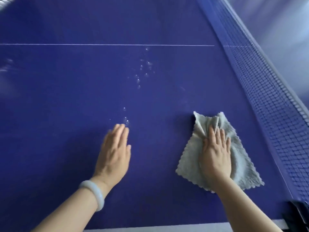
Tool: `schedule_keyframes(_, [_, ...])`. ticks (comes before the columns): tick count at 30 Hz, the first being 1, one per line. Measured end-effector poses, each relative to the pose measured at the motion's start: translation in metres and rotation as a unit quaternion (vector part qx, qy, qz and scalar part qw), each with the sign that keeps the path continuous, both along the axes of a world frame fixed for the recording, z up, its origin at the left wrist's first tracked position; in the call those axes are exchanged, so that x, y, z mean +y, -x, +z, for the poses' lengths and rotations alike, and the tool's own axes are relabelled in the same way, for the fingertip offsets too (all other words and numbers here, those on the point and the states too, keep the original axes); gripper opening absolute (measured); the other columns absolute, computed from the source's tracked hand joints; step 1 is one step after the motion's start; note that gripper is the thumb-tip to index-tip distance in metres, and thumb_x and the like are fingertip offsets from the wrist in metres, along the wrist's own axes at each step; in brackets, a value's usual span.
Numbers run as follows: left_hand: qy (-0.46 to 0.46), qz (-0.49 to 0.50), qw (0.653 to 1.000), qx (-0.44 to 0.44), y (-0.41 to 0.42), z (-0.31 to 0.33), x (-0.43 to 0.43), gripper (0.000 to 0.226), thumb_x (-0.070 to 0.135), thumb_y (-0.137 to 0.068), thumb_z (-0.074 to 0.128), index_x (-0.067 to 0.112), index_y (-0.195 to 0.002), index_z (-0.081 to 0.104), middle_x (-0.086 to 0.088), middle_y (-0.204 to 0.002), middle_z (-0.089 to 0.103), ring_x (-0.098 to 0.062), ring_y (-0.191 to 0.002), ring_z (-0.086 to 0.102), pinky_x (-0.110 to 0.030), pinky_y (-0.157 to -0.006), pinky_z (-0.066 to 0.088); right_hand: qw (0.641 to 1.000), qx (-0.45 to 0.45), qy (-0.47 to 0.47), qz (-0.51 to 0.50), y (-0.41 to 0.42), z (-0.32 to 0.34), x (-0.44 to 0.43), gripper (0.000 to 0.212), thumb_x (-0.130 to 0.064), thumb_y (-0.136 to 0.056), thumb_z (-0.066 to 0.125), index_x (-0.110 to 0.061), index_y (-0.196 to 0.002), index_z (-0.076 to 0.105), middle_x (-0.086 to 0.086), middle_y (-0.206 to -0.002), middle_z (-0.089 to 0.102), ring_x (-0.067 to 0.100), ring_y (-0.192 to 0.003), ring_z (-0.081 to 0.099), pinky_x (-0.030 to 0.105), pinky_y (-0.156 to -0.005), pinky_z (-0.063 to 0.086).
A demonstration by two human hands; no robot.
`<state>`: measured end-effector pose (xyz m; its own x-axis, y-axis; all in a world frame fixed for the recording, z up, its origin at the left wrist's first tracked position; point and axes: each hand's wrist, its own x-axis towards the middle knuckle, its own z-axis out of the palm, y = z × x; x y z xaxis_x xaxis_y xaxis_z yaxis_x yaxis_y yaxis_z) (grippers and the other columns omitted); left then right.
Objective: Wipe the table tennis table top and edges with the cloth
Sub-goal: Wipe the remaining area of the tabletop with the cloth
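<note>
The right hand (215, 153) pressed flat, fingers straight, on the grey cloth (242, 164) lying on the blue table (66, 97) near the net (267, 97), the left hand (113, 153) was open with fingers straight over the bare top, and unwiped water drops (143, 69) ahead suggested that most of the top and the edges were still left to do.
</note>
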<state>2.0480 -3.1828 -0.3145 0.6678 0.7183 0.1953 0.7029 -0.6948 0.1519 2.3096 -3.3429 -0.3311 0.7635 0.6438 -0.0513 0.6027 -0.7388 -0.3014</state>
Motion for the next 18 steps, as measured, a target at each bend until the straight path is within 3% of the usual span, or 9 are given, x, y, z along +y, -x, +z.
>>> schedule_keyframes(4, [0.025,0.14,0.989,0.04,0.021,-0.005,0.03,0.053,0.029,-0.104,0.042,-0.008,-0.142,0.043,-0.025,-0.149,0.039,-0.041,-0.14,0.037,-0.055,-0.115,0.031,0.999,-0.01,0.017,-0.048,0.047,0.0,0.012,0.058,-0.032,-0.106,0.012,-0.013,-0.16,0.007,0.01,-0.168,0.005,0.026,-0.155,-0.003,0.047,-0.125,-0.002])
schedule_keyframes(9, [0.047,0.185,0.981,0.03,0.016,-0.016,0.038,0.063,0.038,-0.099,0.035,-0.006,-0.143,0.043,-0.023,-0.151,0.038,-0.037,-0.142,0.036,-0.051,-0.118,0.028,0.99,-0.033,0.05,0.131,0.107,-0.004,0.01,0.076,-0.061,-0.098,0.019,-0.021,-0.161,0.004,0.008,-0.168,-0.003,0.035,-0.154,-0.009,0.062,-0.121,-0.002])
schedule_keyframes(13, [0.035,0.187,0.981,0.025,0.017,-0.018,0.039,0.059,0.037,-0.102,0.033,-0.004,-0.142,0.045,-0.022,-0.151,0.04,-0.036,-0.141,0.038,-0.05,-0.118,0.029,0.989,-0.03,0.041,0.136,0.057,0.002,0.042,0.065,-0.052,-0.103,0.013,-0.026,-0.161,-0.003,0.001,-0.168,-0.011,0.025,-0.154,-0.015,0.055,-0.123,-0.004])
schedule_keyframes(18, [0.047,0.191,0.98,0.028,0.019,-0.02,0.042,0.058,0.038,-0.103,0.03,-0.001,-0.144,0.044,-0.019,-0.152,0.039,-0.034,-0.143,0.035,-0.049,-0.118,0.028,0.998,-0.015,0.012,0.058,-0.025,-0.001,0.134,0.059,-0.032,-0.106,0.018,-0.018,-0.161,0.004,0.002,-0.169,0.001,0.023,-0.155,-0.002,0.048,-0.125,-0.004])
